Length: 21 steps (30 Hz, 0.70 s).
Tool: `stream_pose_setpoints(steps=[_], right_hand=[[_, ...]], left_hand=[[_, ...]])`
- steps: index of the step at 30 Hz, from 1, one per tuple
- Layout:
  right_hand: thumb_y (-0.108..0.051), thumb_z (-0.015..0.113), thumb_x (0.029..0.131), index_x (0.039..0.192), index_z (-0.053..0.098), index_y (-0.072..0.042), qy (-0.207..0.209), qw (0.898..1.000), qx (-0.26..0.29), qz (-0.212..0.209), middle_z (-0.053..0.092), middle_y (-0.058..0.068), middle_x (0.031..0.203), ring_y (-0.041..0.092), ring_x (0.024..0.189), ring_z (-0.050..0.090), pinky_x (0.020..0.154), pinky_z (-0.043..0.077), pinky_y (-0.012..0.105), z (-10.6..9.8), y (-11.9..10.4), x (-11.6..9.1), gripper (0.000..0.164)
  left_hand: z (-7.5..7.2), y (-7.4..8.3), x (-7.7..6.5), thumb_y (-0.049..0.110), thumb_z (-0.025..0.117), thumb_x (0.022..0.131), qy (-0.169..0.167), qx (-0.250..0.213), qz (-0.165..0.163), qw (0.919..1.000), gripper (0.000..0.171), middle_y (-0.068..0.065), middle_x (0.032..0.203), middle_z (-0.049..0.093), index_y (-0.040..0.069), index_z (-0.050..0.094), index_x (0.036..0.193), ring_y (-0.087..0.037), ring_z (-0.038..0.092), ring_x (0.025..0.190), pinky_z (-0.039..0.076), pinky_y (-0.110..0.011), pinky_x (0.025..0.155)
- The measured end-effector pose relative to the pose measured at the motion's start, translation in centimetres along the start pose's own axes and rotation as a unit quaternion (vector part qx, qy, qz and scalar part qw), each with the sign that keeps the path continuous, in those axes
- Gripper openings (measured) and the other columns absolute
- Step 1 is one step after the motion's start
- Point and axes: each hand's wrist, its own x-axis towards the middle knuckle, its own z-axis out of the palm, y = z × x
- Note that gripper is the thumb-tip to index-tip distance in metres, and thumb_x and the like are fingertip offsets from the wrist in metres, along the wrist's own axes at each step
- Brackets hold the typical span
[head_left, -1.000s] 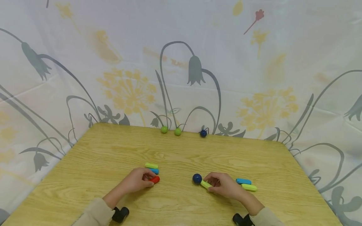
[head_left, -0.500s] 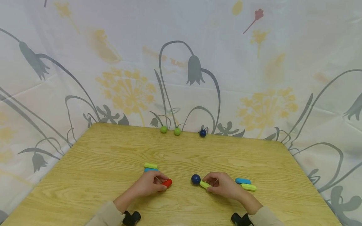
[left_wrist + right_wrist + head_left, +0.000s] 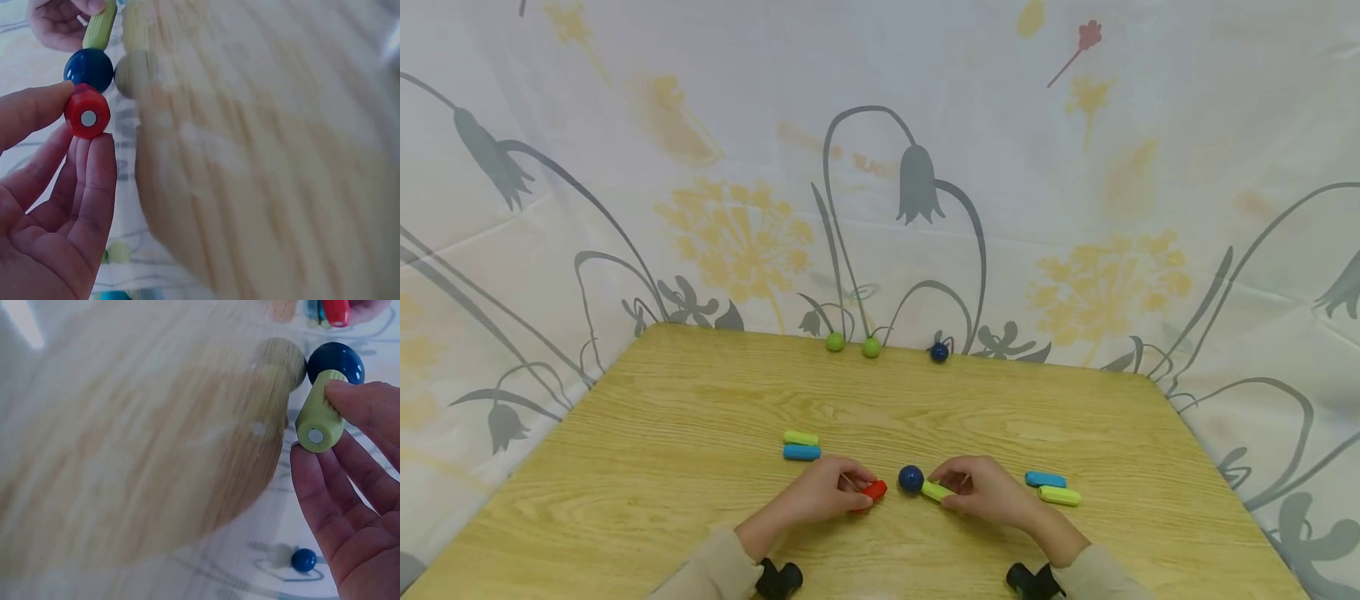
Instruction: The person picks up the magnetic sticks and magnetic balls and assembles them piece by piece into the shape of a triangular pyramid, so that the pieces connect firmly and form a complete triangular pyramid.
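My left hand (image 3: 820,493) pinches a red magnetic stick (image 3: 877,489) between thumb and fingers; a pale round disc shows on its end in the left wrist view. Just right of it, a dark blue ball (image 3: 911,479) sits against the tip of a yellow-green magnetic stick (image 3: 320,419). That stick is pinched by my right hand (image 3: 988,493), thumb on top and fingertips below. In the head view a small gap of table shows between the red stick and the ball (image 3: 337,361).
Left of centre lie a yellow-green stick (image 3: 801,437) and a blue stick (image 3: 802,452). Another blue stick (image 3: 1046,479) and yellow-green stick (image 3: 1059,496) lie at the right. Two green balls (image 3: 835,342) and a dark blue ball (image 3: 939,352) stand along the table's back edge.
My left hand has carried the red stick rightward, toward the ball. My right hand has shifted slightly left with its stick and the blue ball. The left blue stick is now uncovered.
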Motion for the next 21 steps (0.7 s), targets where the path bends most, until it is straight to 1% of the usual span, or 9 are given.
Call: stream_pose_setpoints(steps=[5,10,13,16,18,21], right_hand=[[-0.011,0.070,0.084,0.105,0.067,-0.005,-0.001,1.000,-0.001,-0.007,0.065,0.001,0.096,0.007,0.082,0.058,0.069,0.050,0.025,0.3,-0.2,0.3,0.022],[-0.008,0.070,0.083,0.103,0.067,-0.004,-0.004,1.000,0.000,-0.018,0.065,0.001,0.095,0.008,0.082,0.058,0.069,0.050,0.025,0.4,-0.4,0.5,0.021],[-0.006,0.070,0.082,0.102,0.068,-0.004,0.002,1.000,-0.008,-0.022,0.065,0.002,0.095,0.008,0.081,0.058,0.069,0.050,0.025,0.4,-0.5,0.5,0.020],[-0.004,0.070,0.082,0.102,0.068,-0.003,0.003,0.999,-0.011,-0.033,0.065,0.003,0.095,0.010,0.080,0.058,0.069,0.051,0.026,0.5,-0.6,0.7,0.020],[-0.004,0.069,0.083,0.103,0.068,-0.003,0.000,0.999,-0.009,-0.036,0.065,0.003,0.095,0.010,0.081,0.058,0.069,0.051,0.026,0.5,-0.7,0.9,0.020],[-0.003,0.069,0.083,0.102,0.068,-0.002,-0.003,0.999,-0.009,-0.046,0.066,0.004,0.095,0.011,0.081,0.059,0.069,0.051,0.026,0.7,-0.7,1.2,0.020]], left_hand=[[0.7,0.3,0.6,0.011,0.072,0.082,-0.004,-0.002,-0.007,1.0000,0.021,0.001,0.087,0.063,0.004,0.068,0.101,-0.012,0.056,0.071,0.048,-0.026,0.061],[1.0,0.4,0.8,0.009,0.072,0.081,-0.004,-0.004,-0.011,0.9999,0.021,0.001,0.085,0.061,0.003,0.067,0.100,-0.013,0.056,0.071,0.047,-0.026,0.061],[1.1,0.4,0.9,0.009,0.074,0.079,-0.005,-0.013,-0.020,0.9997,0.030,0.000,0.083,0.060,0.002,0.063,0.107,-0.014,0.056,0.071,0.047,-0.027,0.060],[1.4,0.6,1.1,0.009,0.076,0.077,-0.012,-0.027,-0.031,0.9991,0.047,-0.001,0.082,0.060,0.001,0.055,0.118,-0.015,0.057,0.071,0.048,-0.029,0.060],[1.7,0.8,1.1,0.008,0.077,0.076,-0.018,-0.041,-0.042,0.9981,0.057,-0.002,0.082,0.059,0.001,0.049,0.125,-0.016,0.057,0.071,0.049,-0.030,0.061],[2.0,1.1,1.0,0.005,0.076,0.077,-0.030,-0.069,-0.051,0.9959,0.065,-0.005,0.083,0.058,-0.001,0.041,0.132,-0.019,0.059,0.069,0.051,-0.033,0.059]])
